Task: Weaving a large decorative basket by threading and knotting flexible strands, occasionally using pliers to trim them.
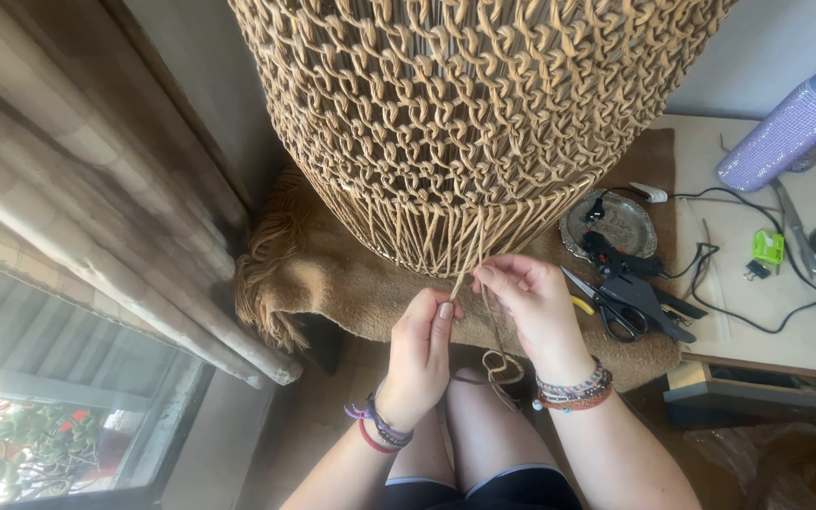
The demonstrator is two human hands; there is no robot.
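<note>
From the head camera, looking down, a big woven shade (455,123) made of tan cord fills the top middle of the frame. It looks like a net of many little loops and knots. It sits on a brown cloth with a fringe (332,274) that lies on a table (757,331).

Loose tan cords (484,283) hang down from the bottom edge of the shade, in the middle of the frame. The left hand (422,354) is just below the shade, and its thumb and fingers are pinched shut on one cord. The right hand (531,297) is beside it, a bit higher, and its fingertips pinch the cords too, close under the shade. More cord drops between the hands and makes a loop (501,364) above the person's knees.

The cord looks soft and bendy and light, so it will flop if let go. It does not look slippery. I think the best place to hold it is close to the knot, with fingertips, just where the hands are. The shade itself looks stiffer and bigger, and probably wants two hands at its rim.

At the right of the frame lie black scissors (625,307), a round silver dish (611,225), a black wire (748,302), a small green thing (768,247) and a sparkly purple bottle (786,132). At the left are curtains (96,198) and a window (49,416).
</note>
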